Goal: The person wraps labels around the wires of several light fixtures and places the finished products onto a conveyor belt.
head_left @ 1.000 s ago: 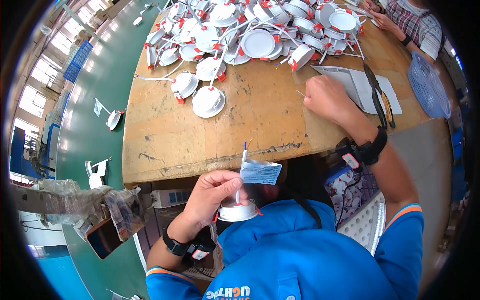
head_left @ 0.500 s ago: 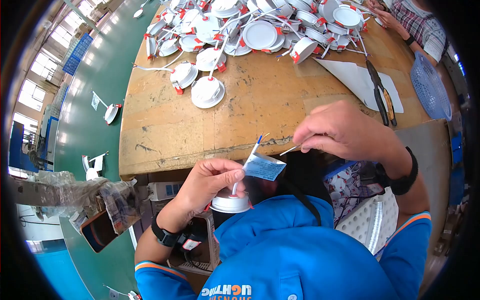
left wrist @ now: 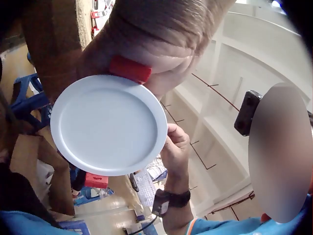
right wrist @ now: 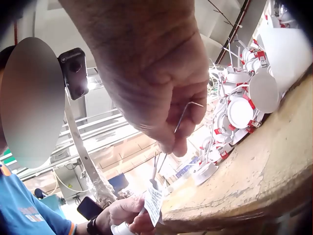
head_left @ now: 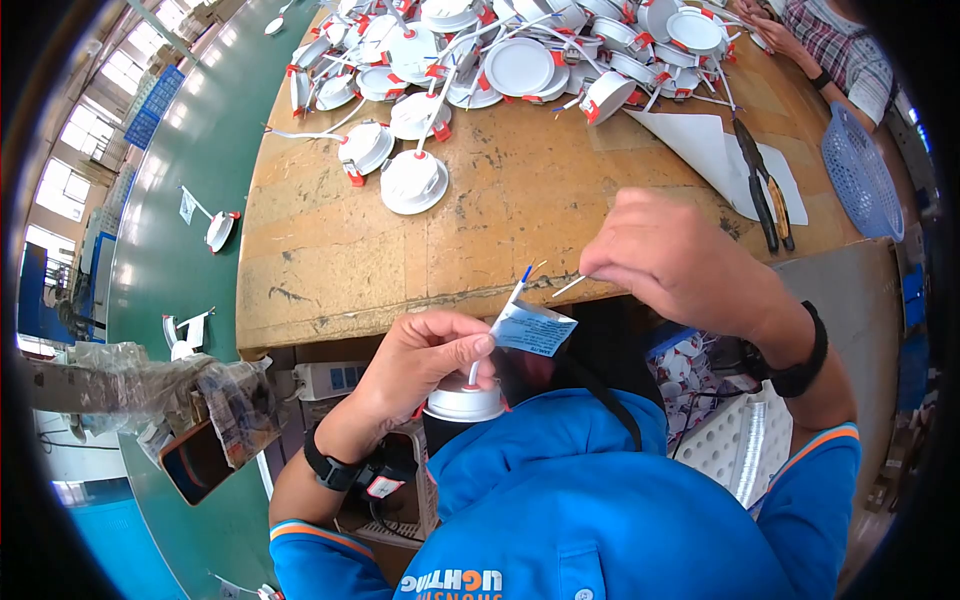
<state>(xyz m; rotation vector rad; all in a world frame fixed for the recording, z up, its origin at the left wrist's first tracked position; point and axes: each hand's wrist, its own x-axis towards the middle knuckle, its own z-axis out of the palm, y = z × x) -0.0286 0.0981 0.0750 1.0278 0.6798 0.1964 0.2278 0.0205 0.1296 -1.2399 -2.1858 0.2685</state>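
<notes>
Fingers (head_left: 455,345) of the left hand (head_left: 415,375), low by the near edge of the counter (head_left: 330,260), curl round a round white lamp (head_left: 462,403) held close to a blue shirt. They pinch its wire (head_left: 478,362) just below a printed label (head_left: 535,330). The wire's bare ends stick up past the counter edge. Right of the label, the right hand (head_left: 680,255) hovers over that edge. Its thumb and forefinger are pressed together on a thin bent metal pin (head_left: 570,287), whose tip is near the wire ends but apart from them. Farther back on the counter lies a heap (head_left: 500,50) of similar white lamps. At the right, pliers (head_left: 755,190) rest on paper (head_left: 700,140) beside a blue basket (head_left: 858,170).
</notes>
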